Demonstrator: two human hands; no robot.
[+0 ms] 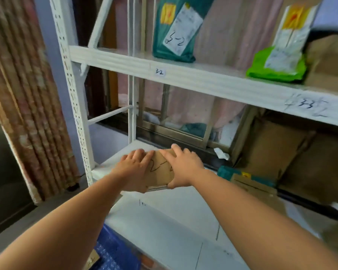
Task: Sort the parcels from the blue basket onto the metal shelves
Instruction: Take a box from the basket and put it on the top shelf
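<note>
A small flat cardboard parcel (163, 173) with "2-2" handwritten on top lies at the left end of the lower white metal shelf (123, 154). My left hand (134, 169) rests on its left part with the fingers laid straight across the top; its thumb is hidden. My right hand (183, 165) holds the right side, fingers spread over the top and thumb hooked round the near edge. A corner of the blue basket (113, 250) shows at the bottom, below the shelf's front.
The shelf above (203, 80), labelled 3-2, carries a teal parcel (174, 30) and a green parcel (277, 67). A teal-edged parcel (227, 172) and large brown boxes (281, 149) fill the lower shelf's right. A perforated upright post (76, 106) and a curtain (27, 114) stand left.
</note>
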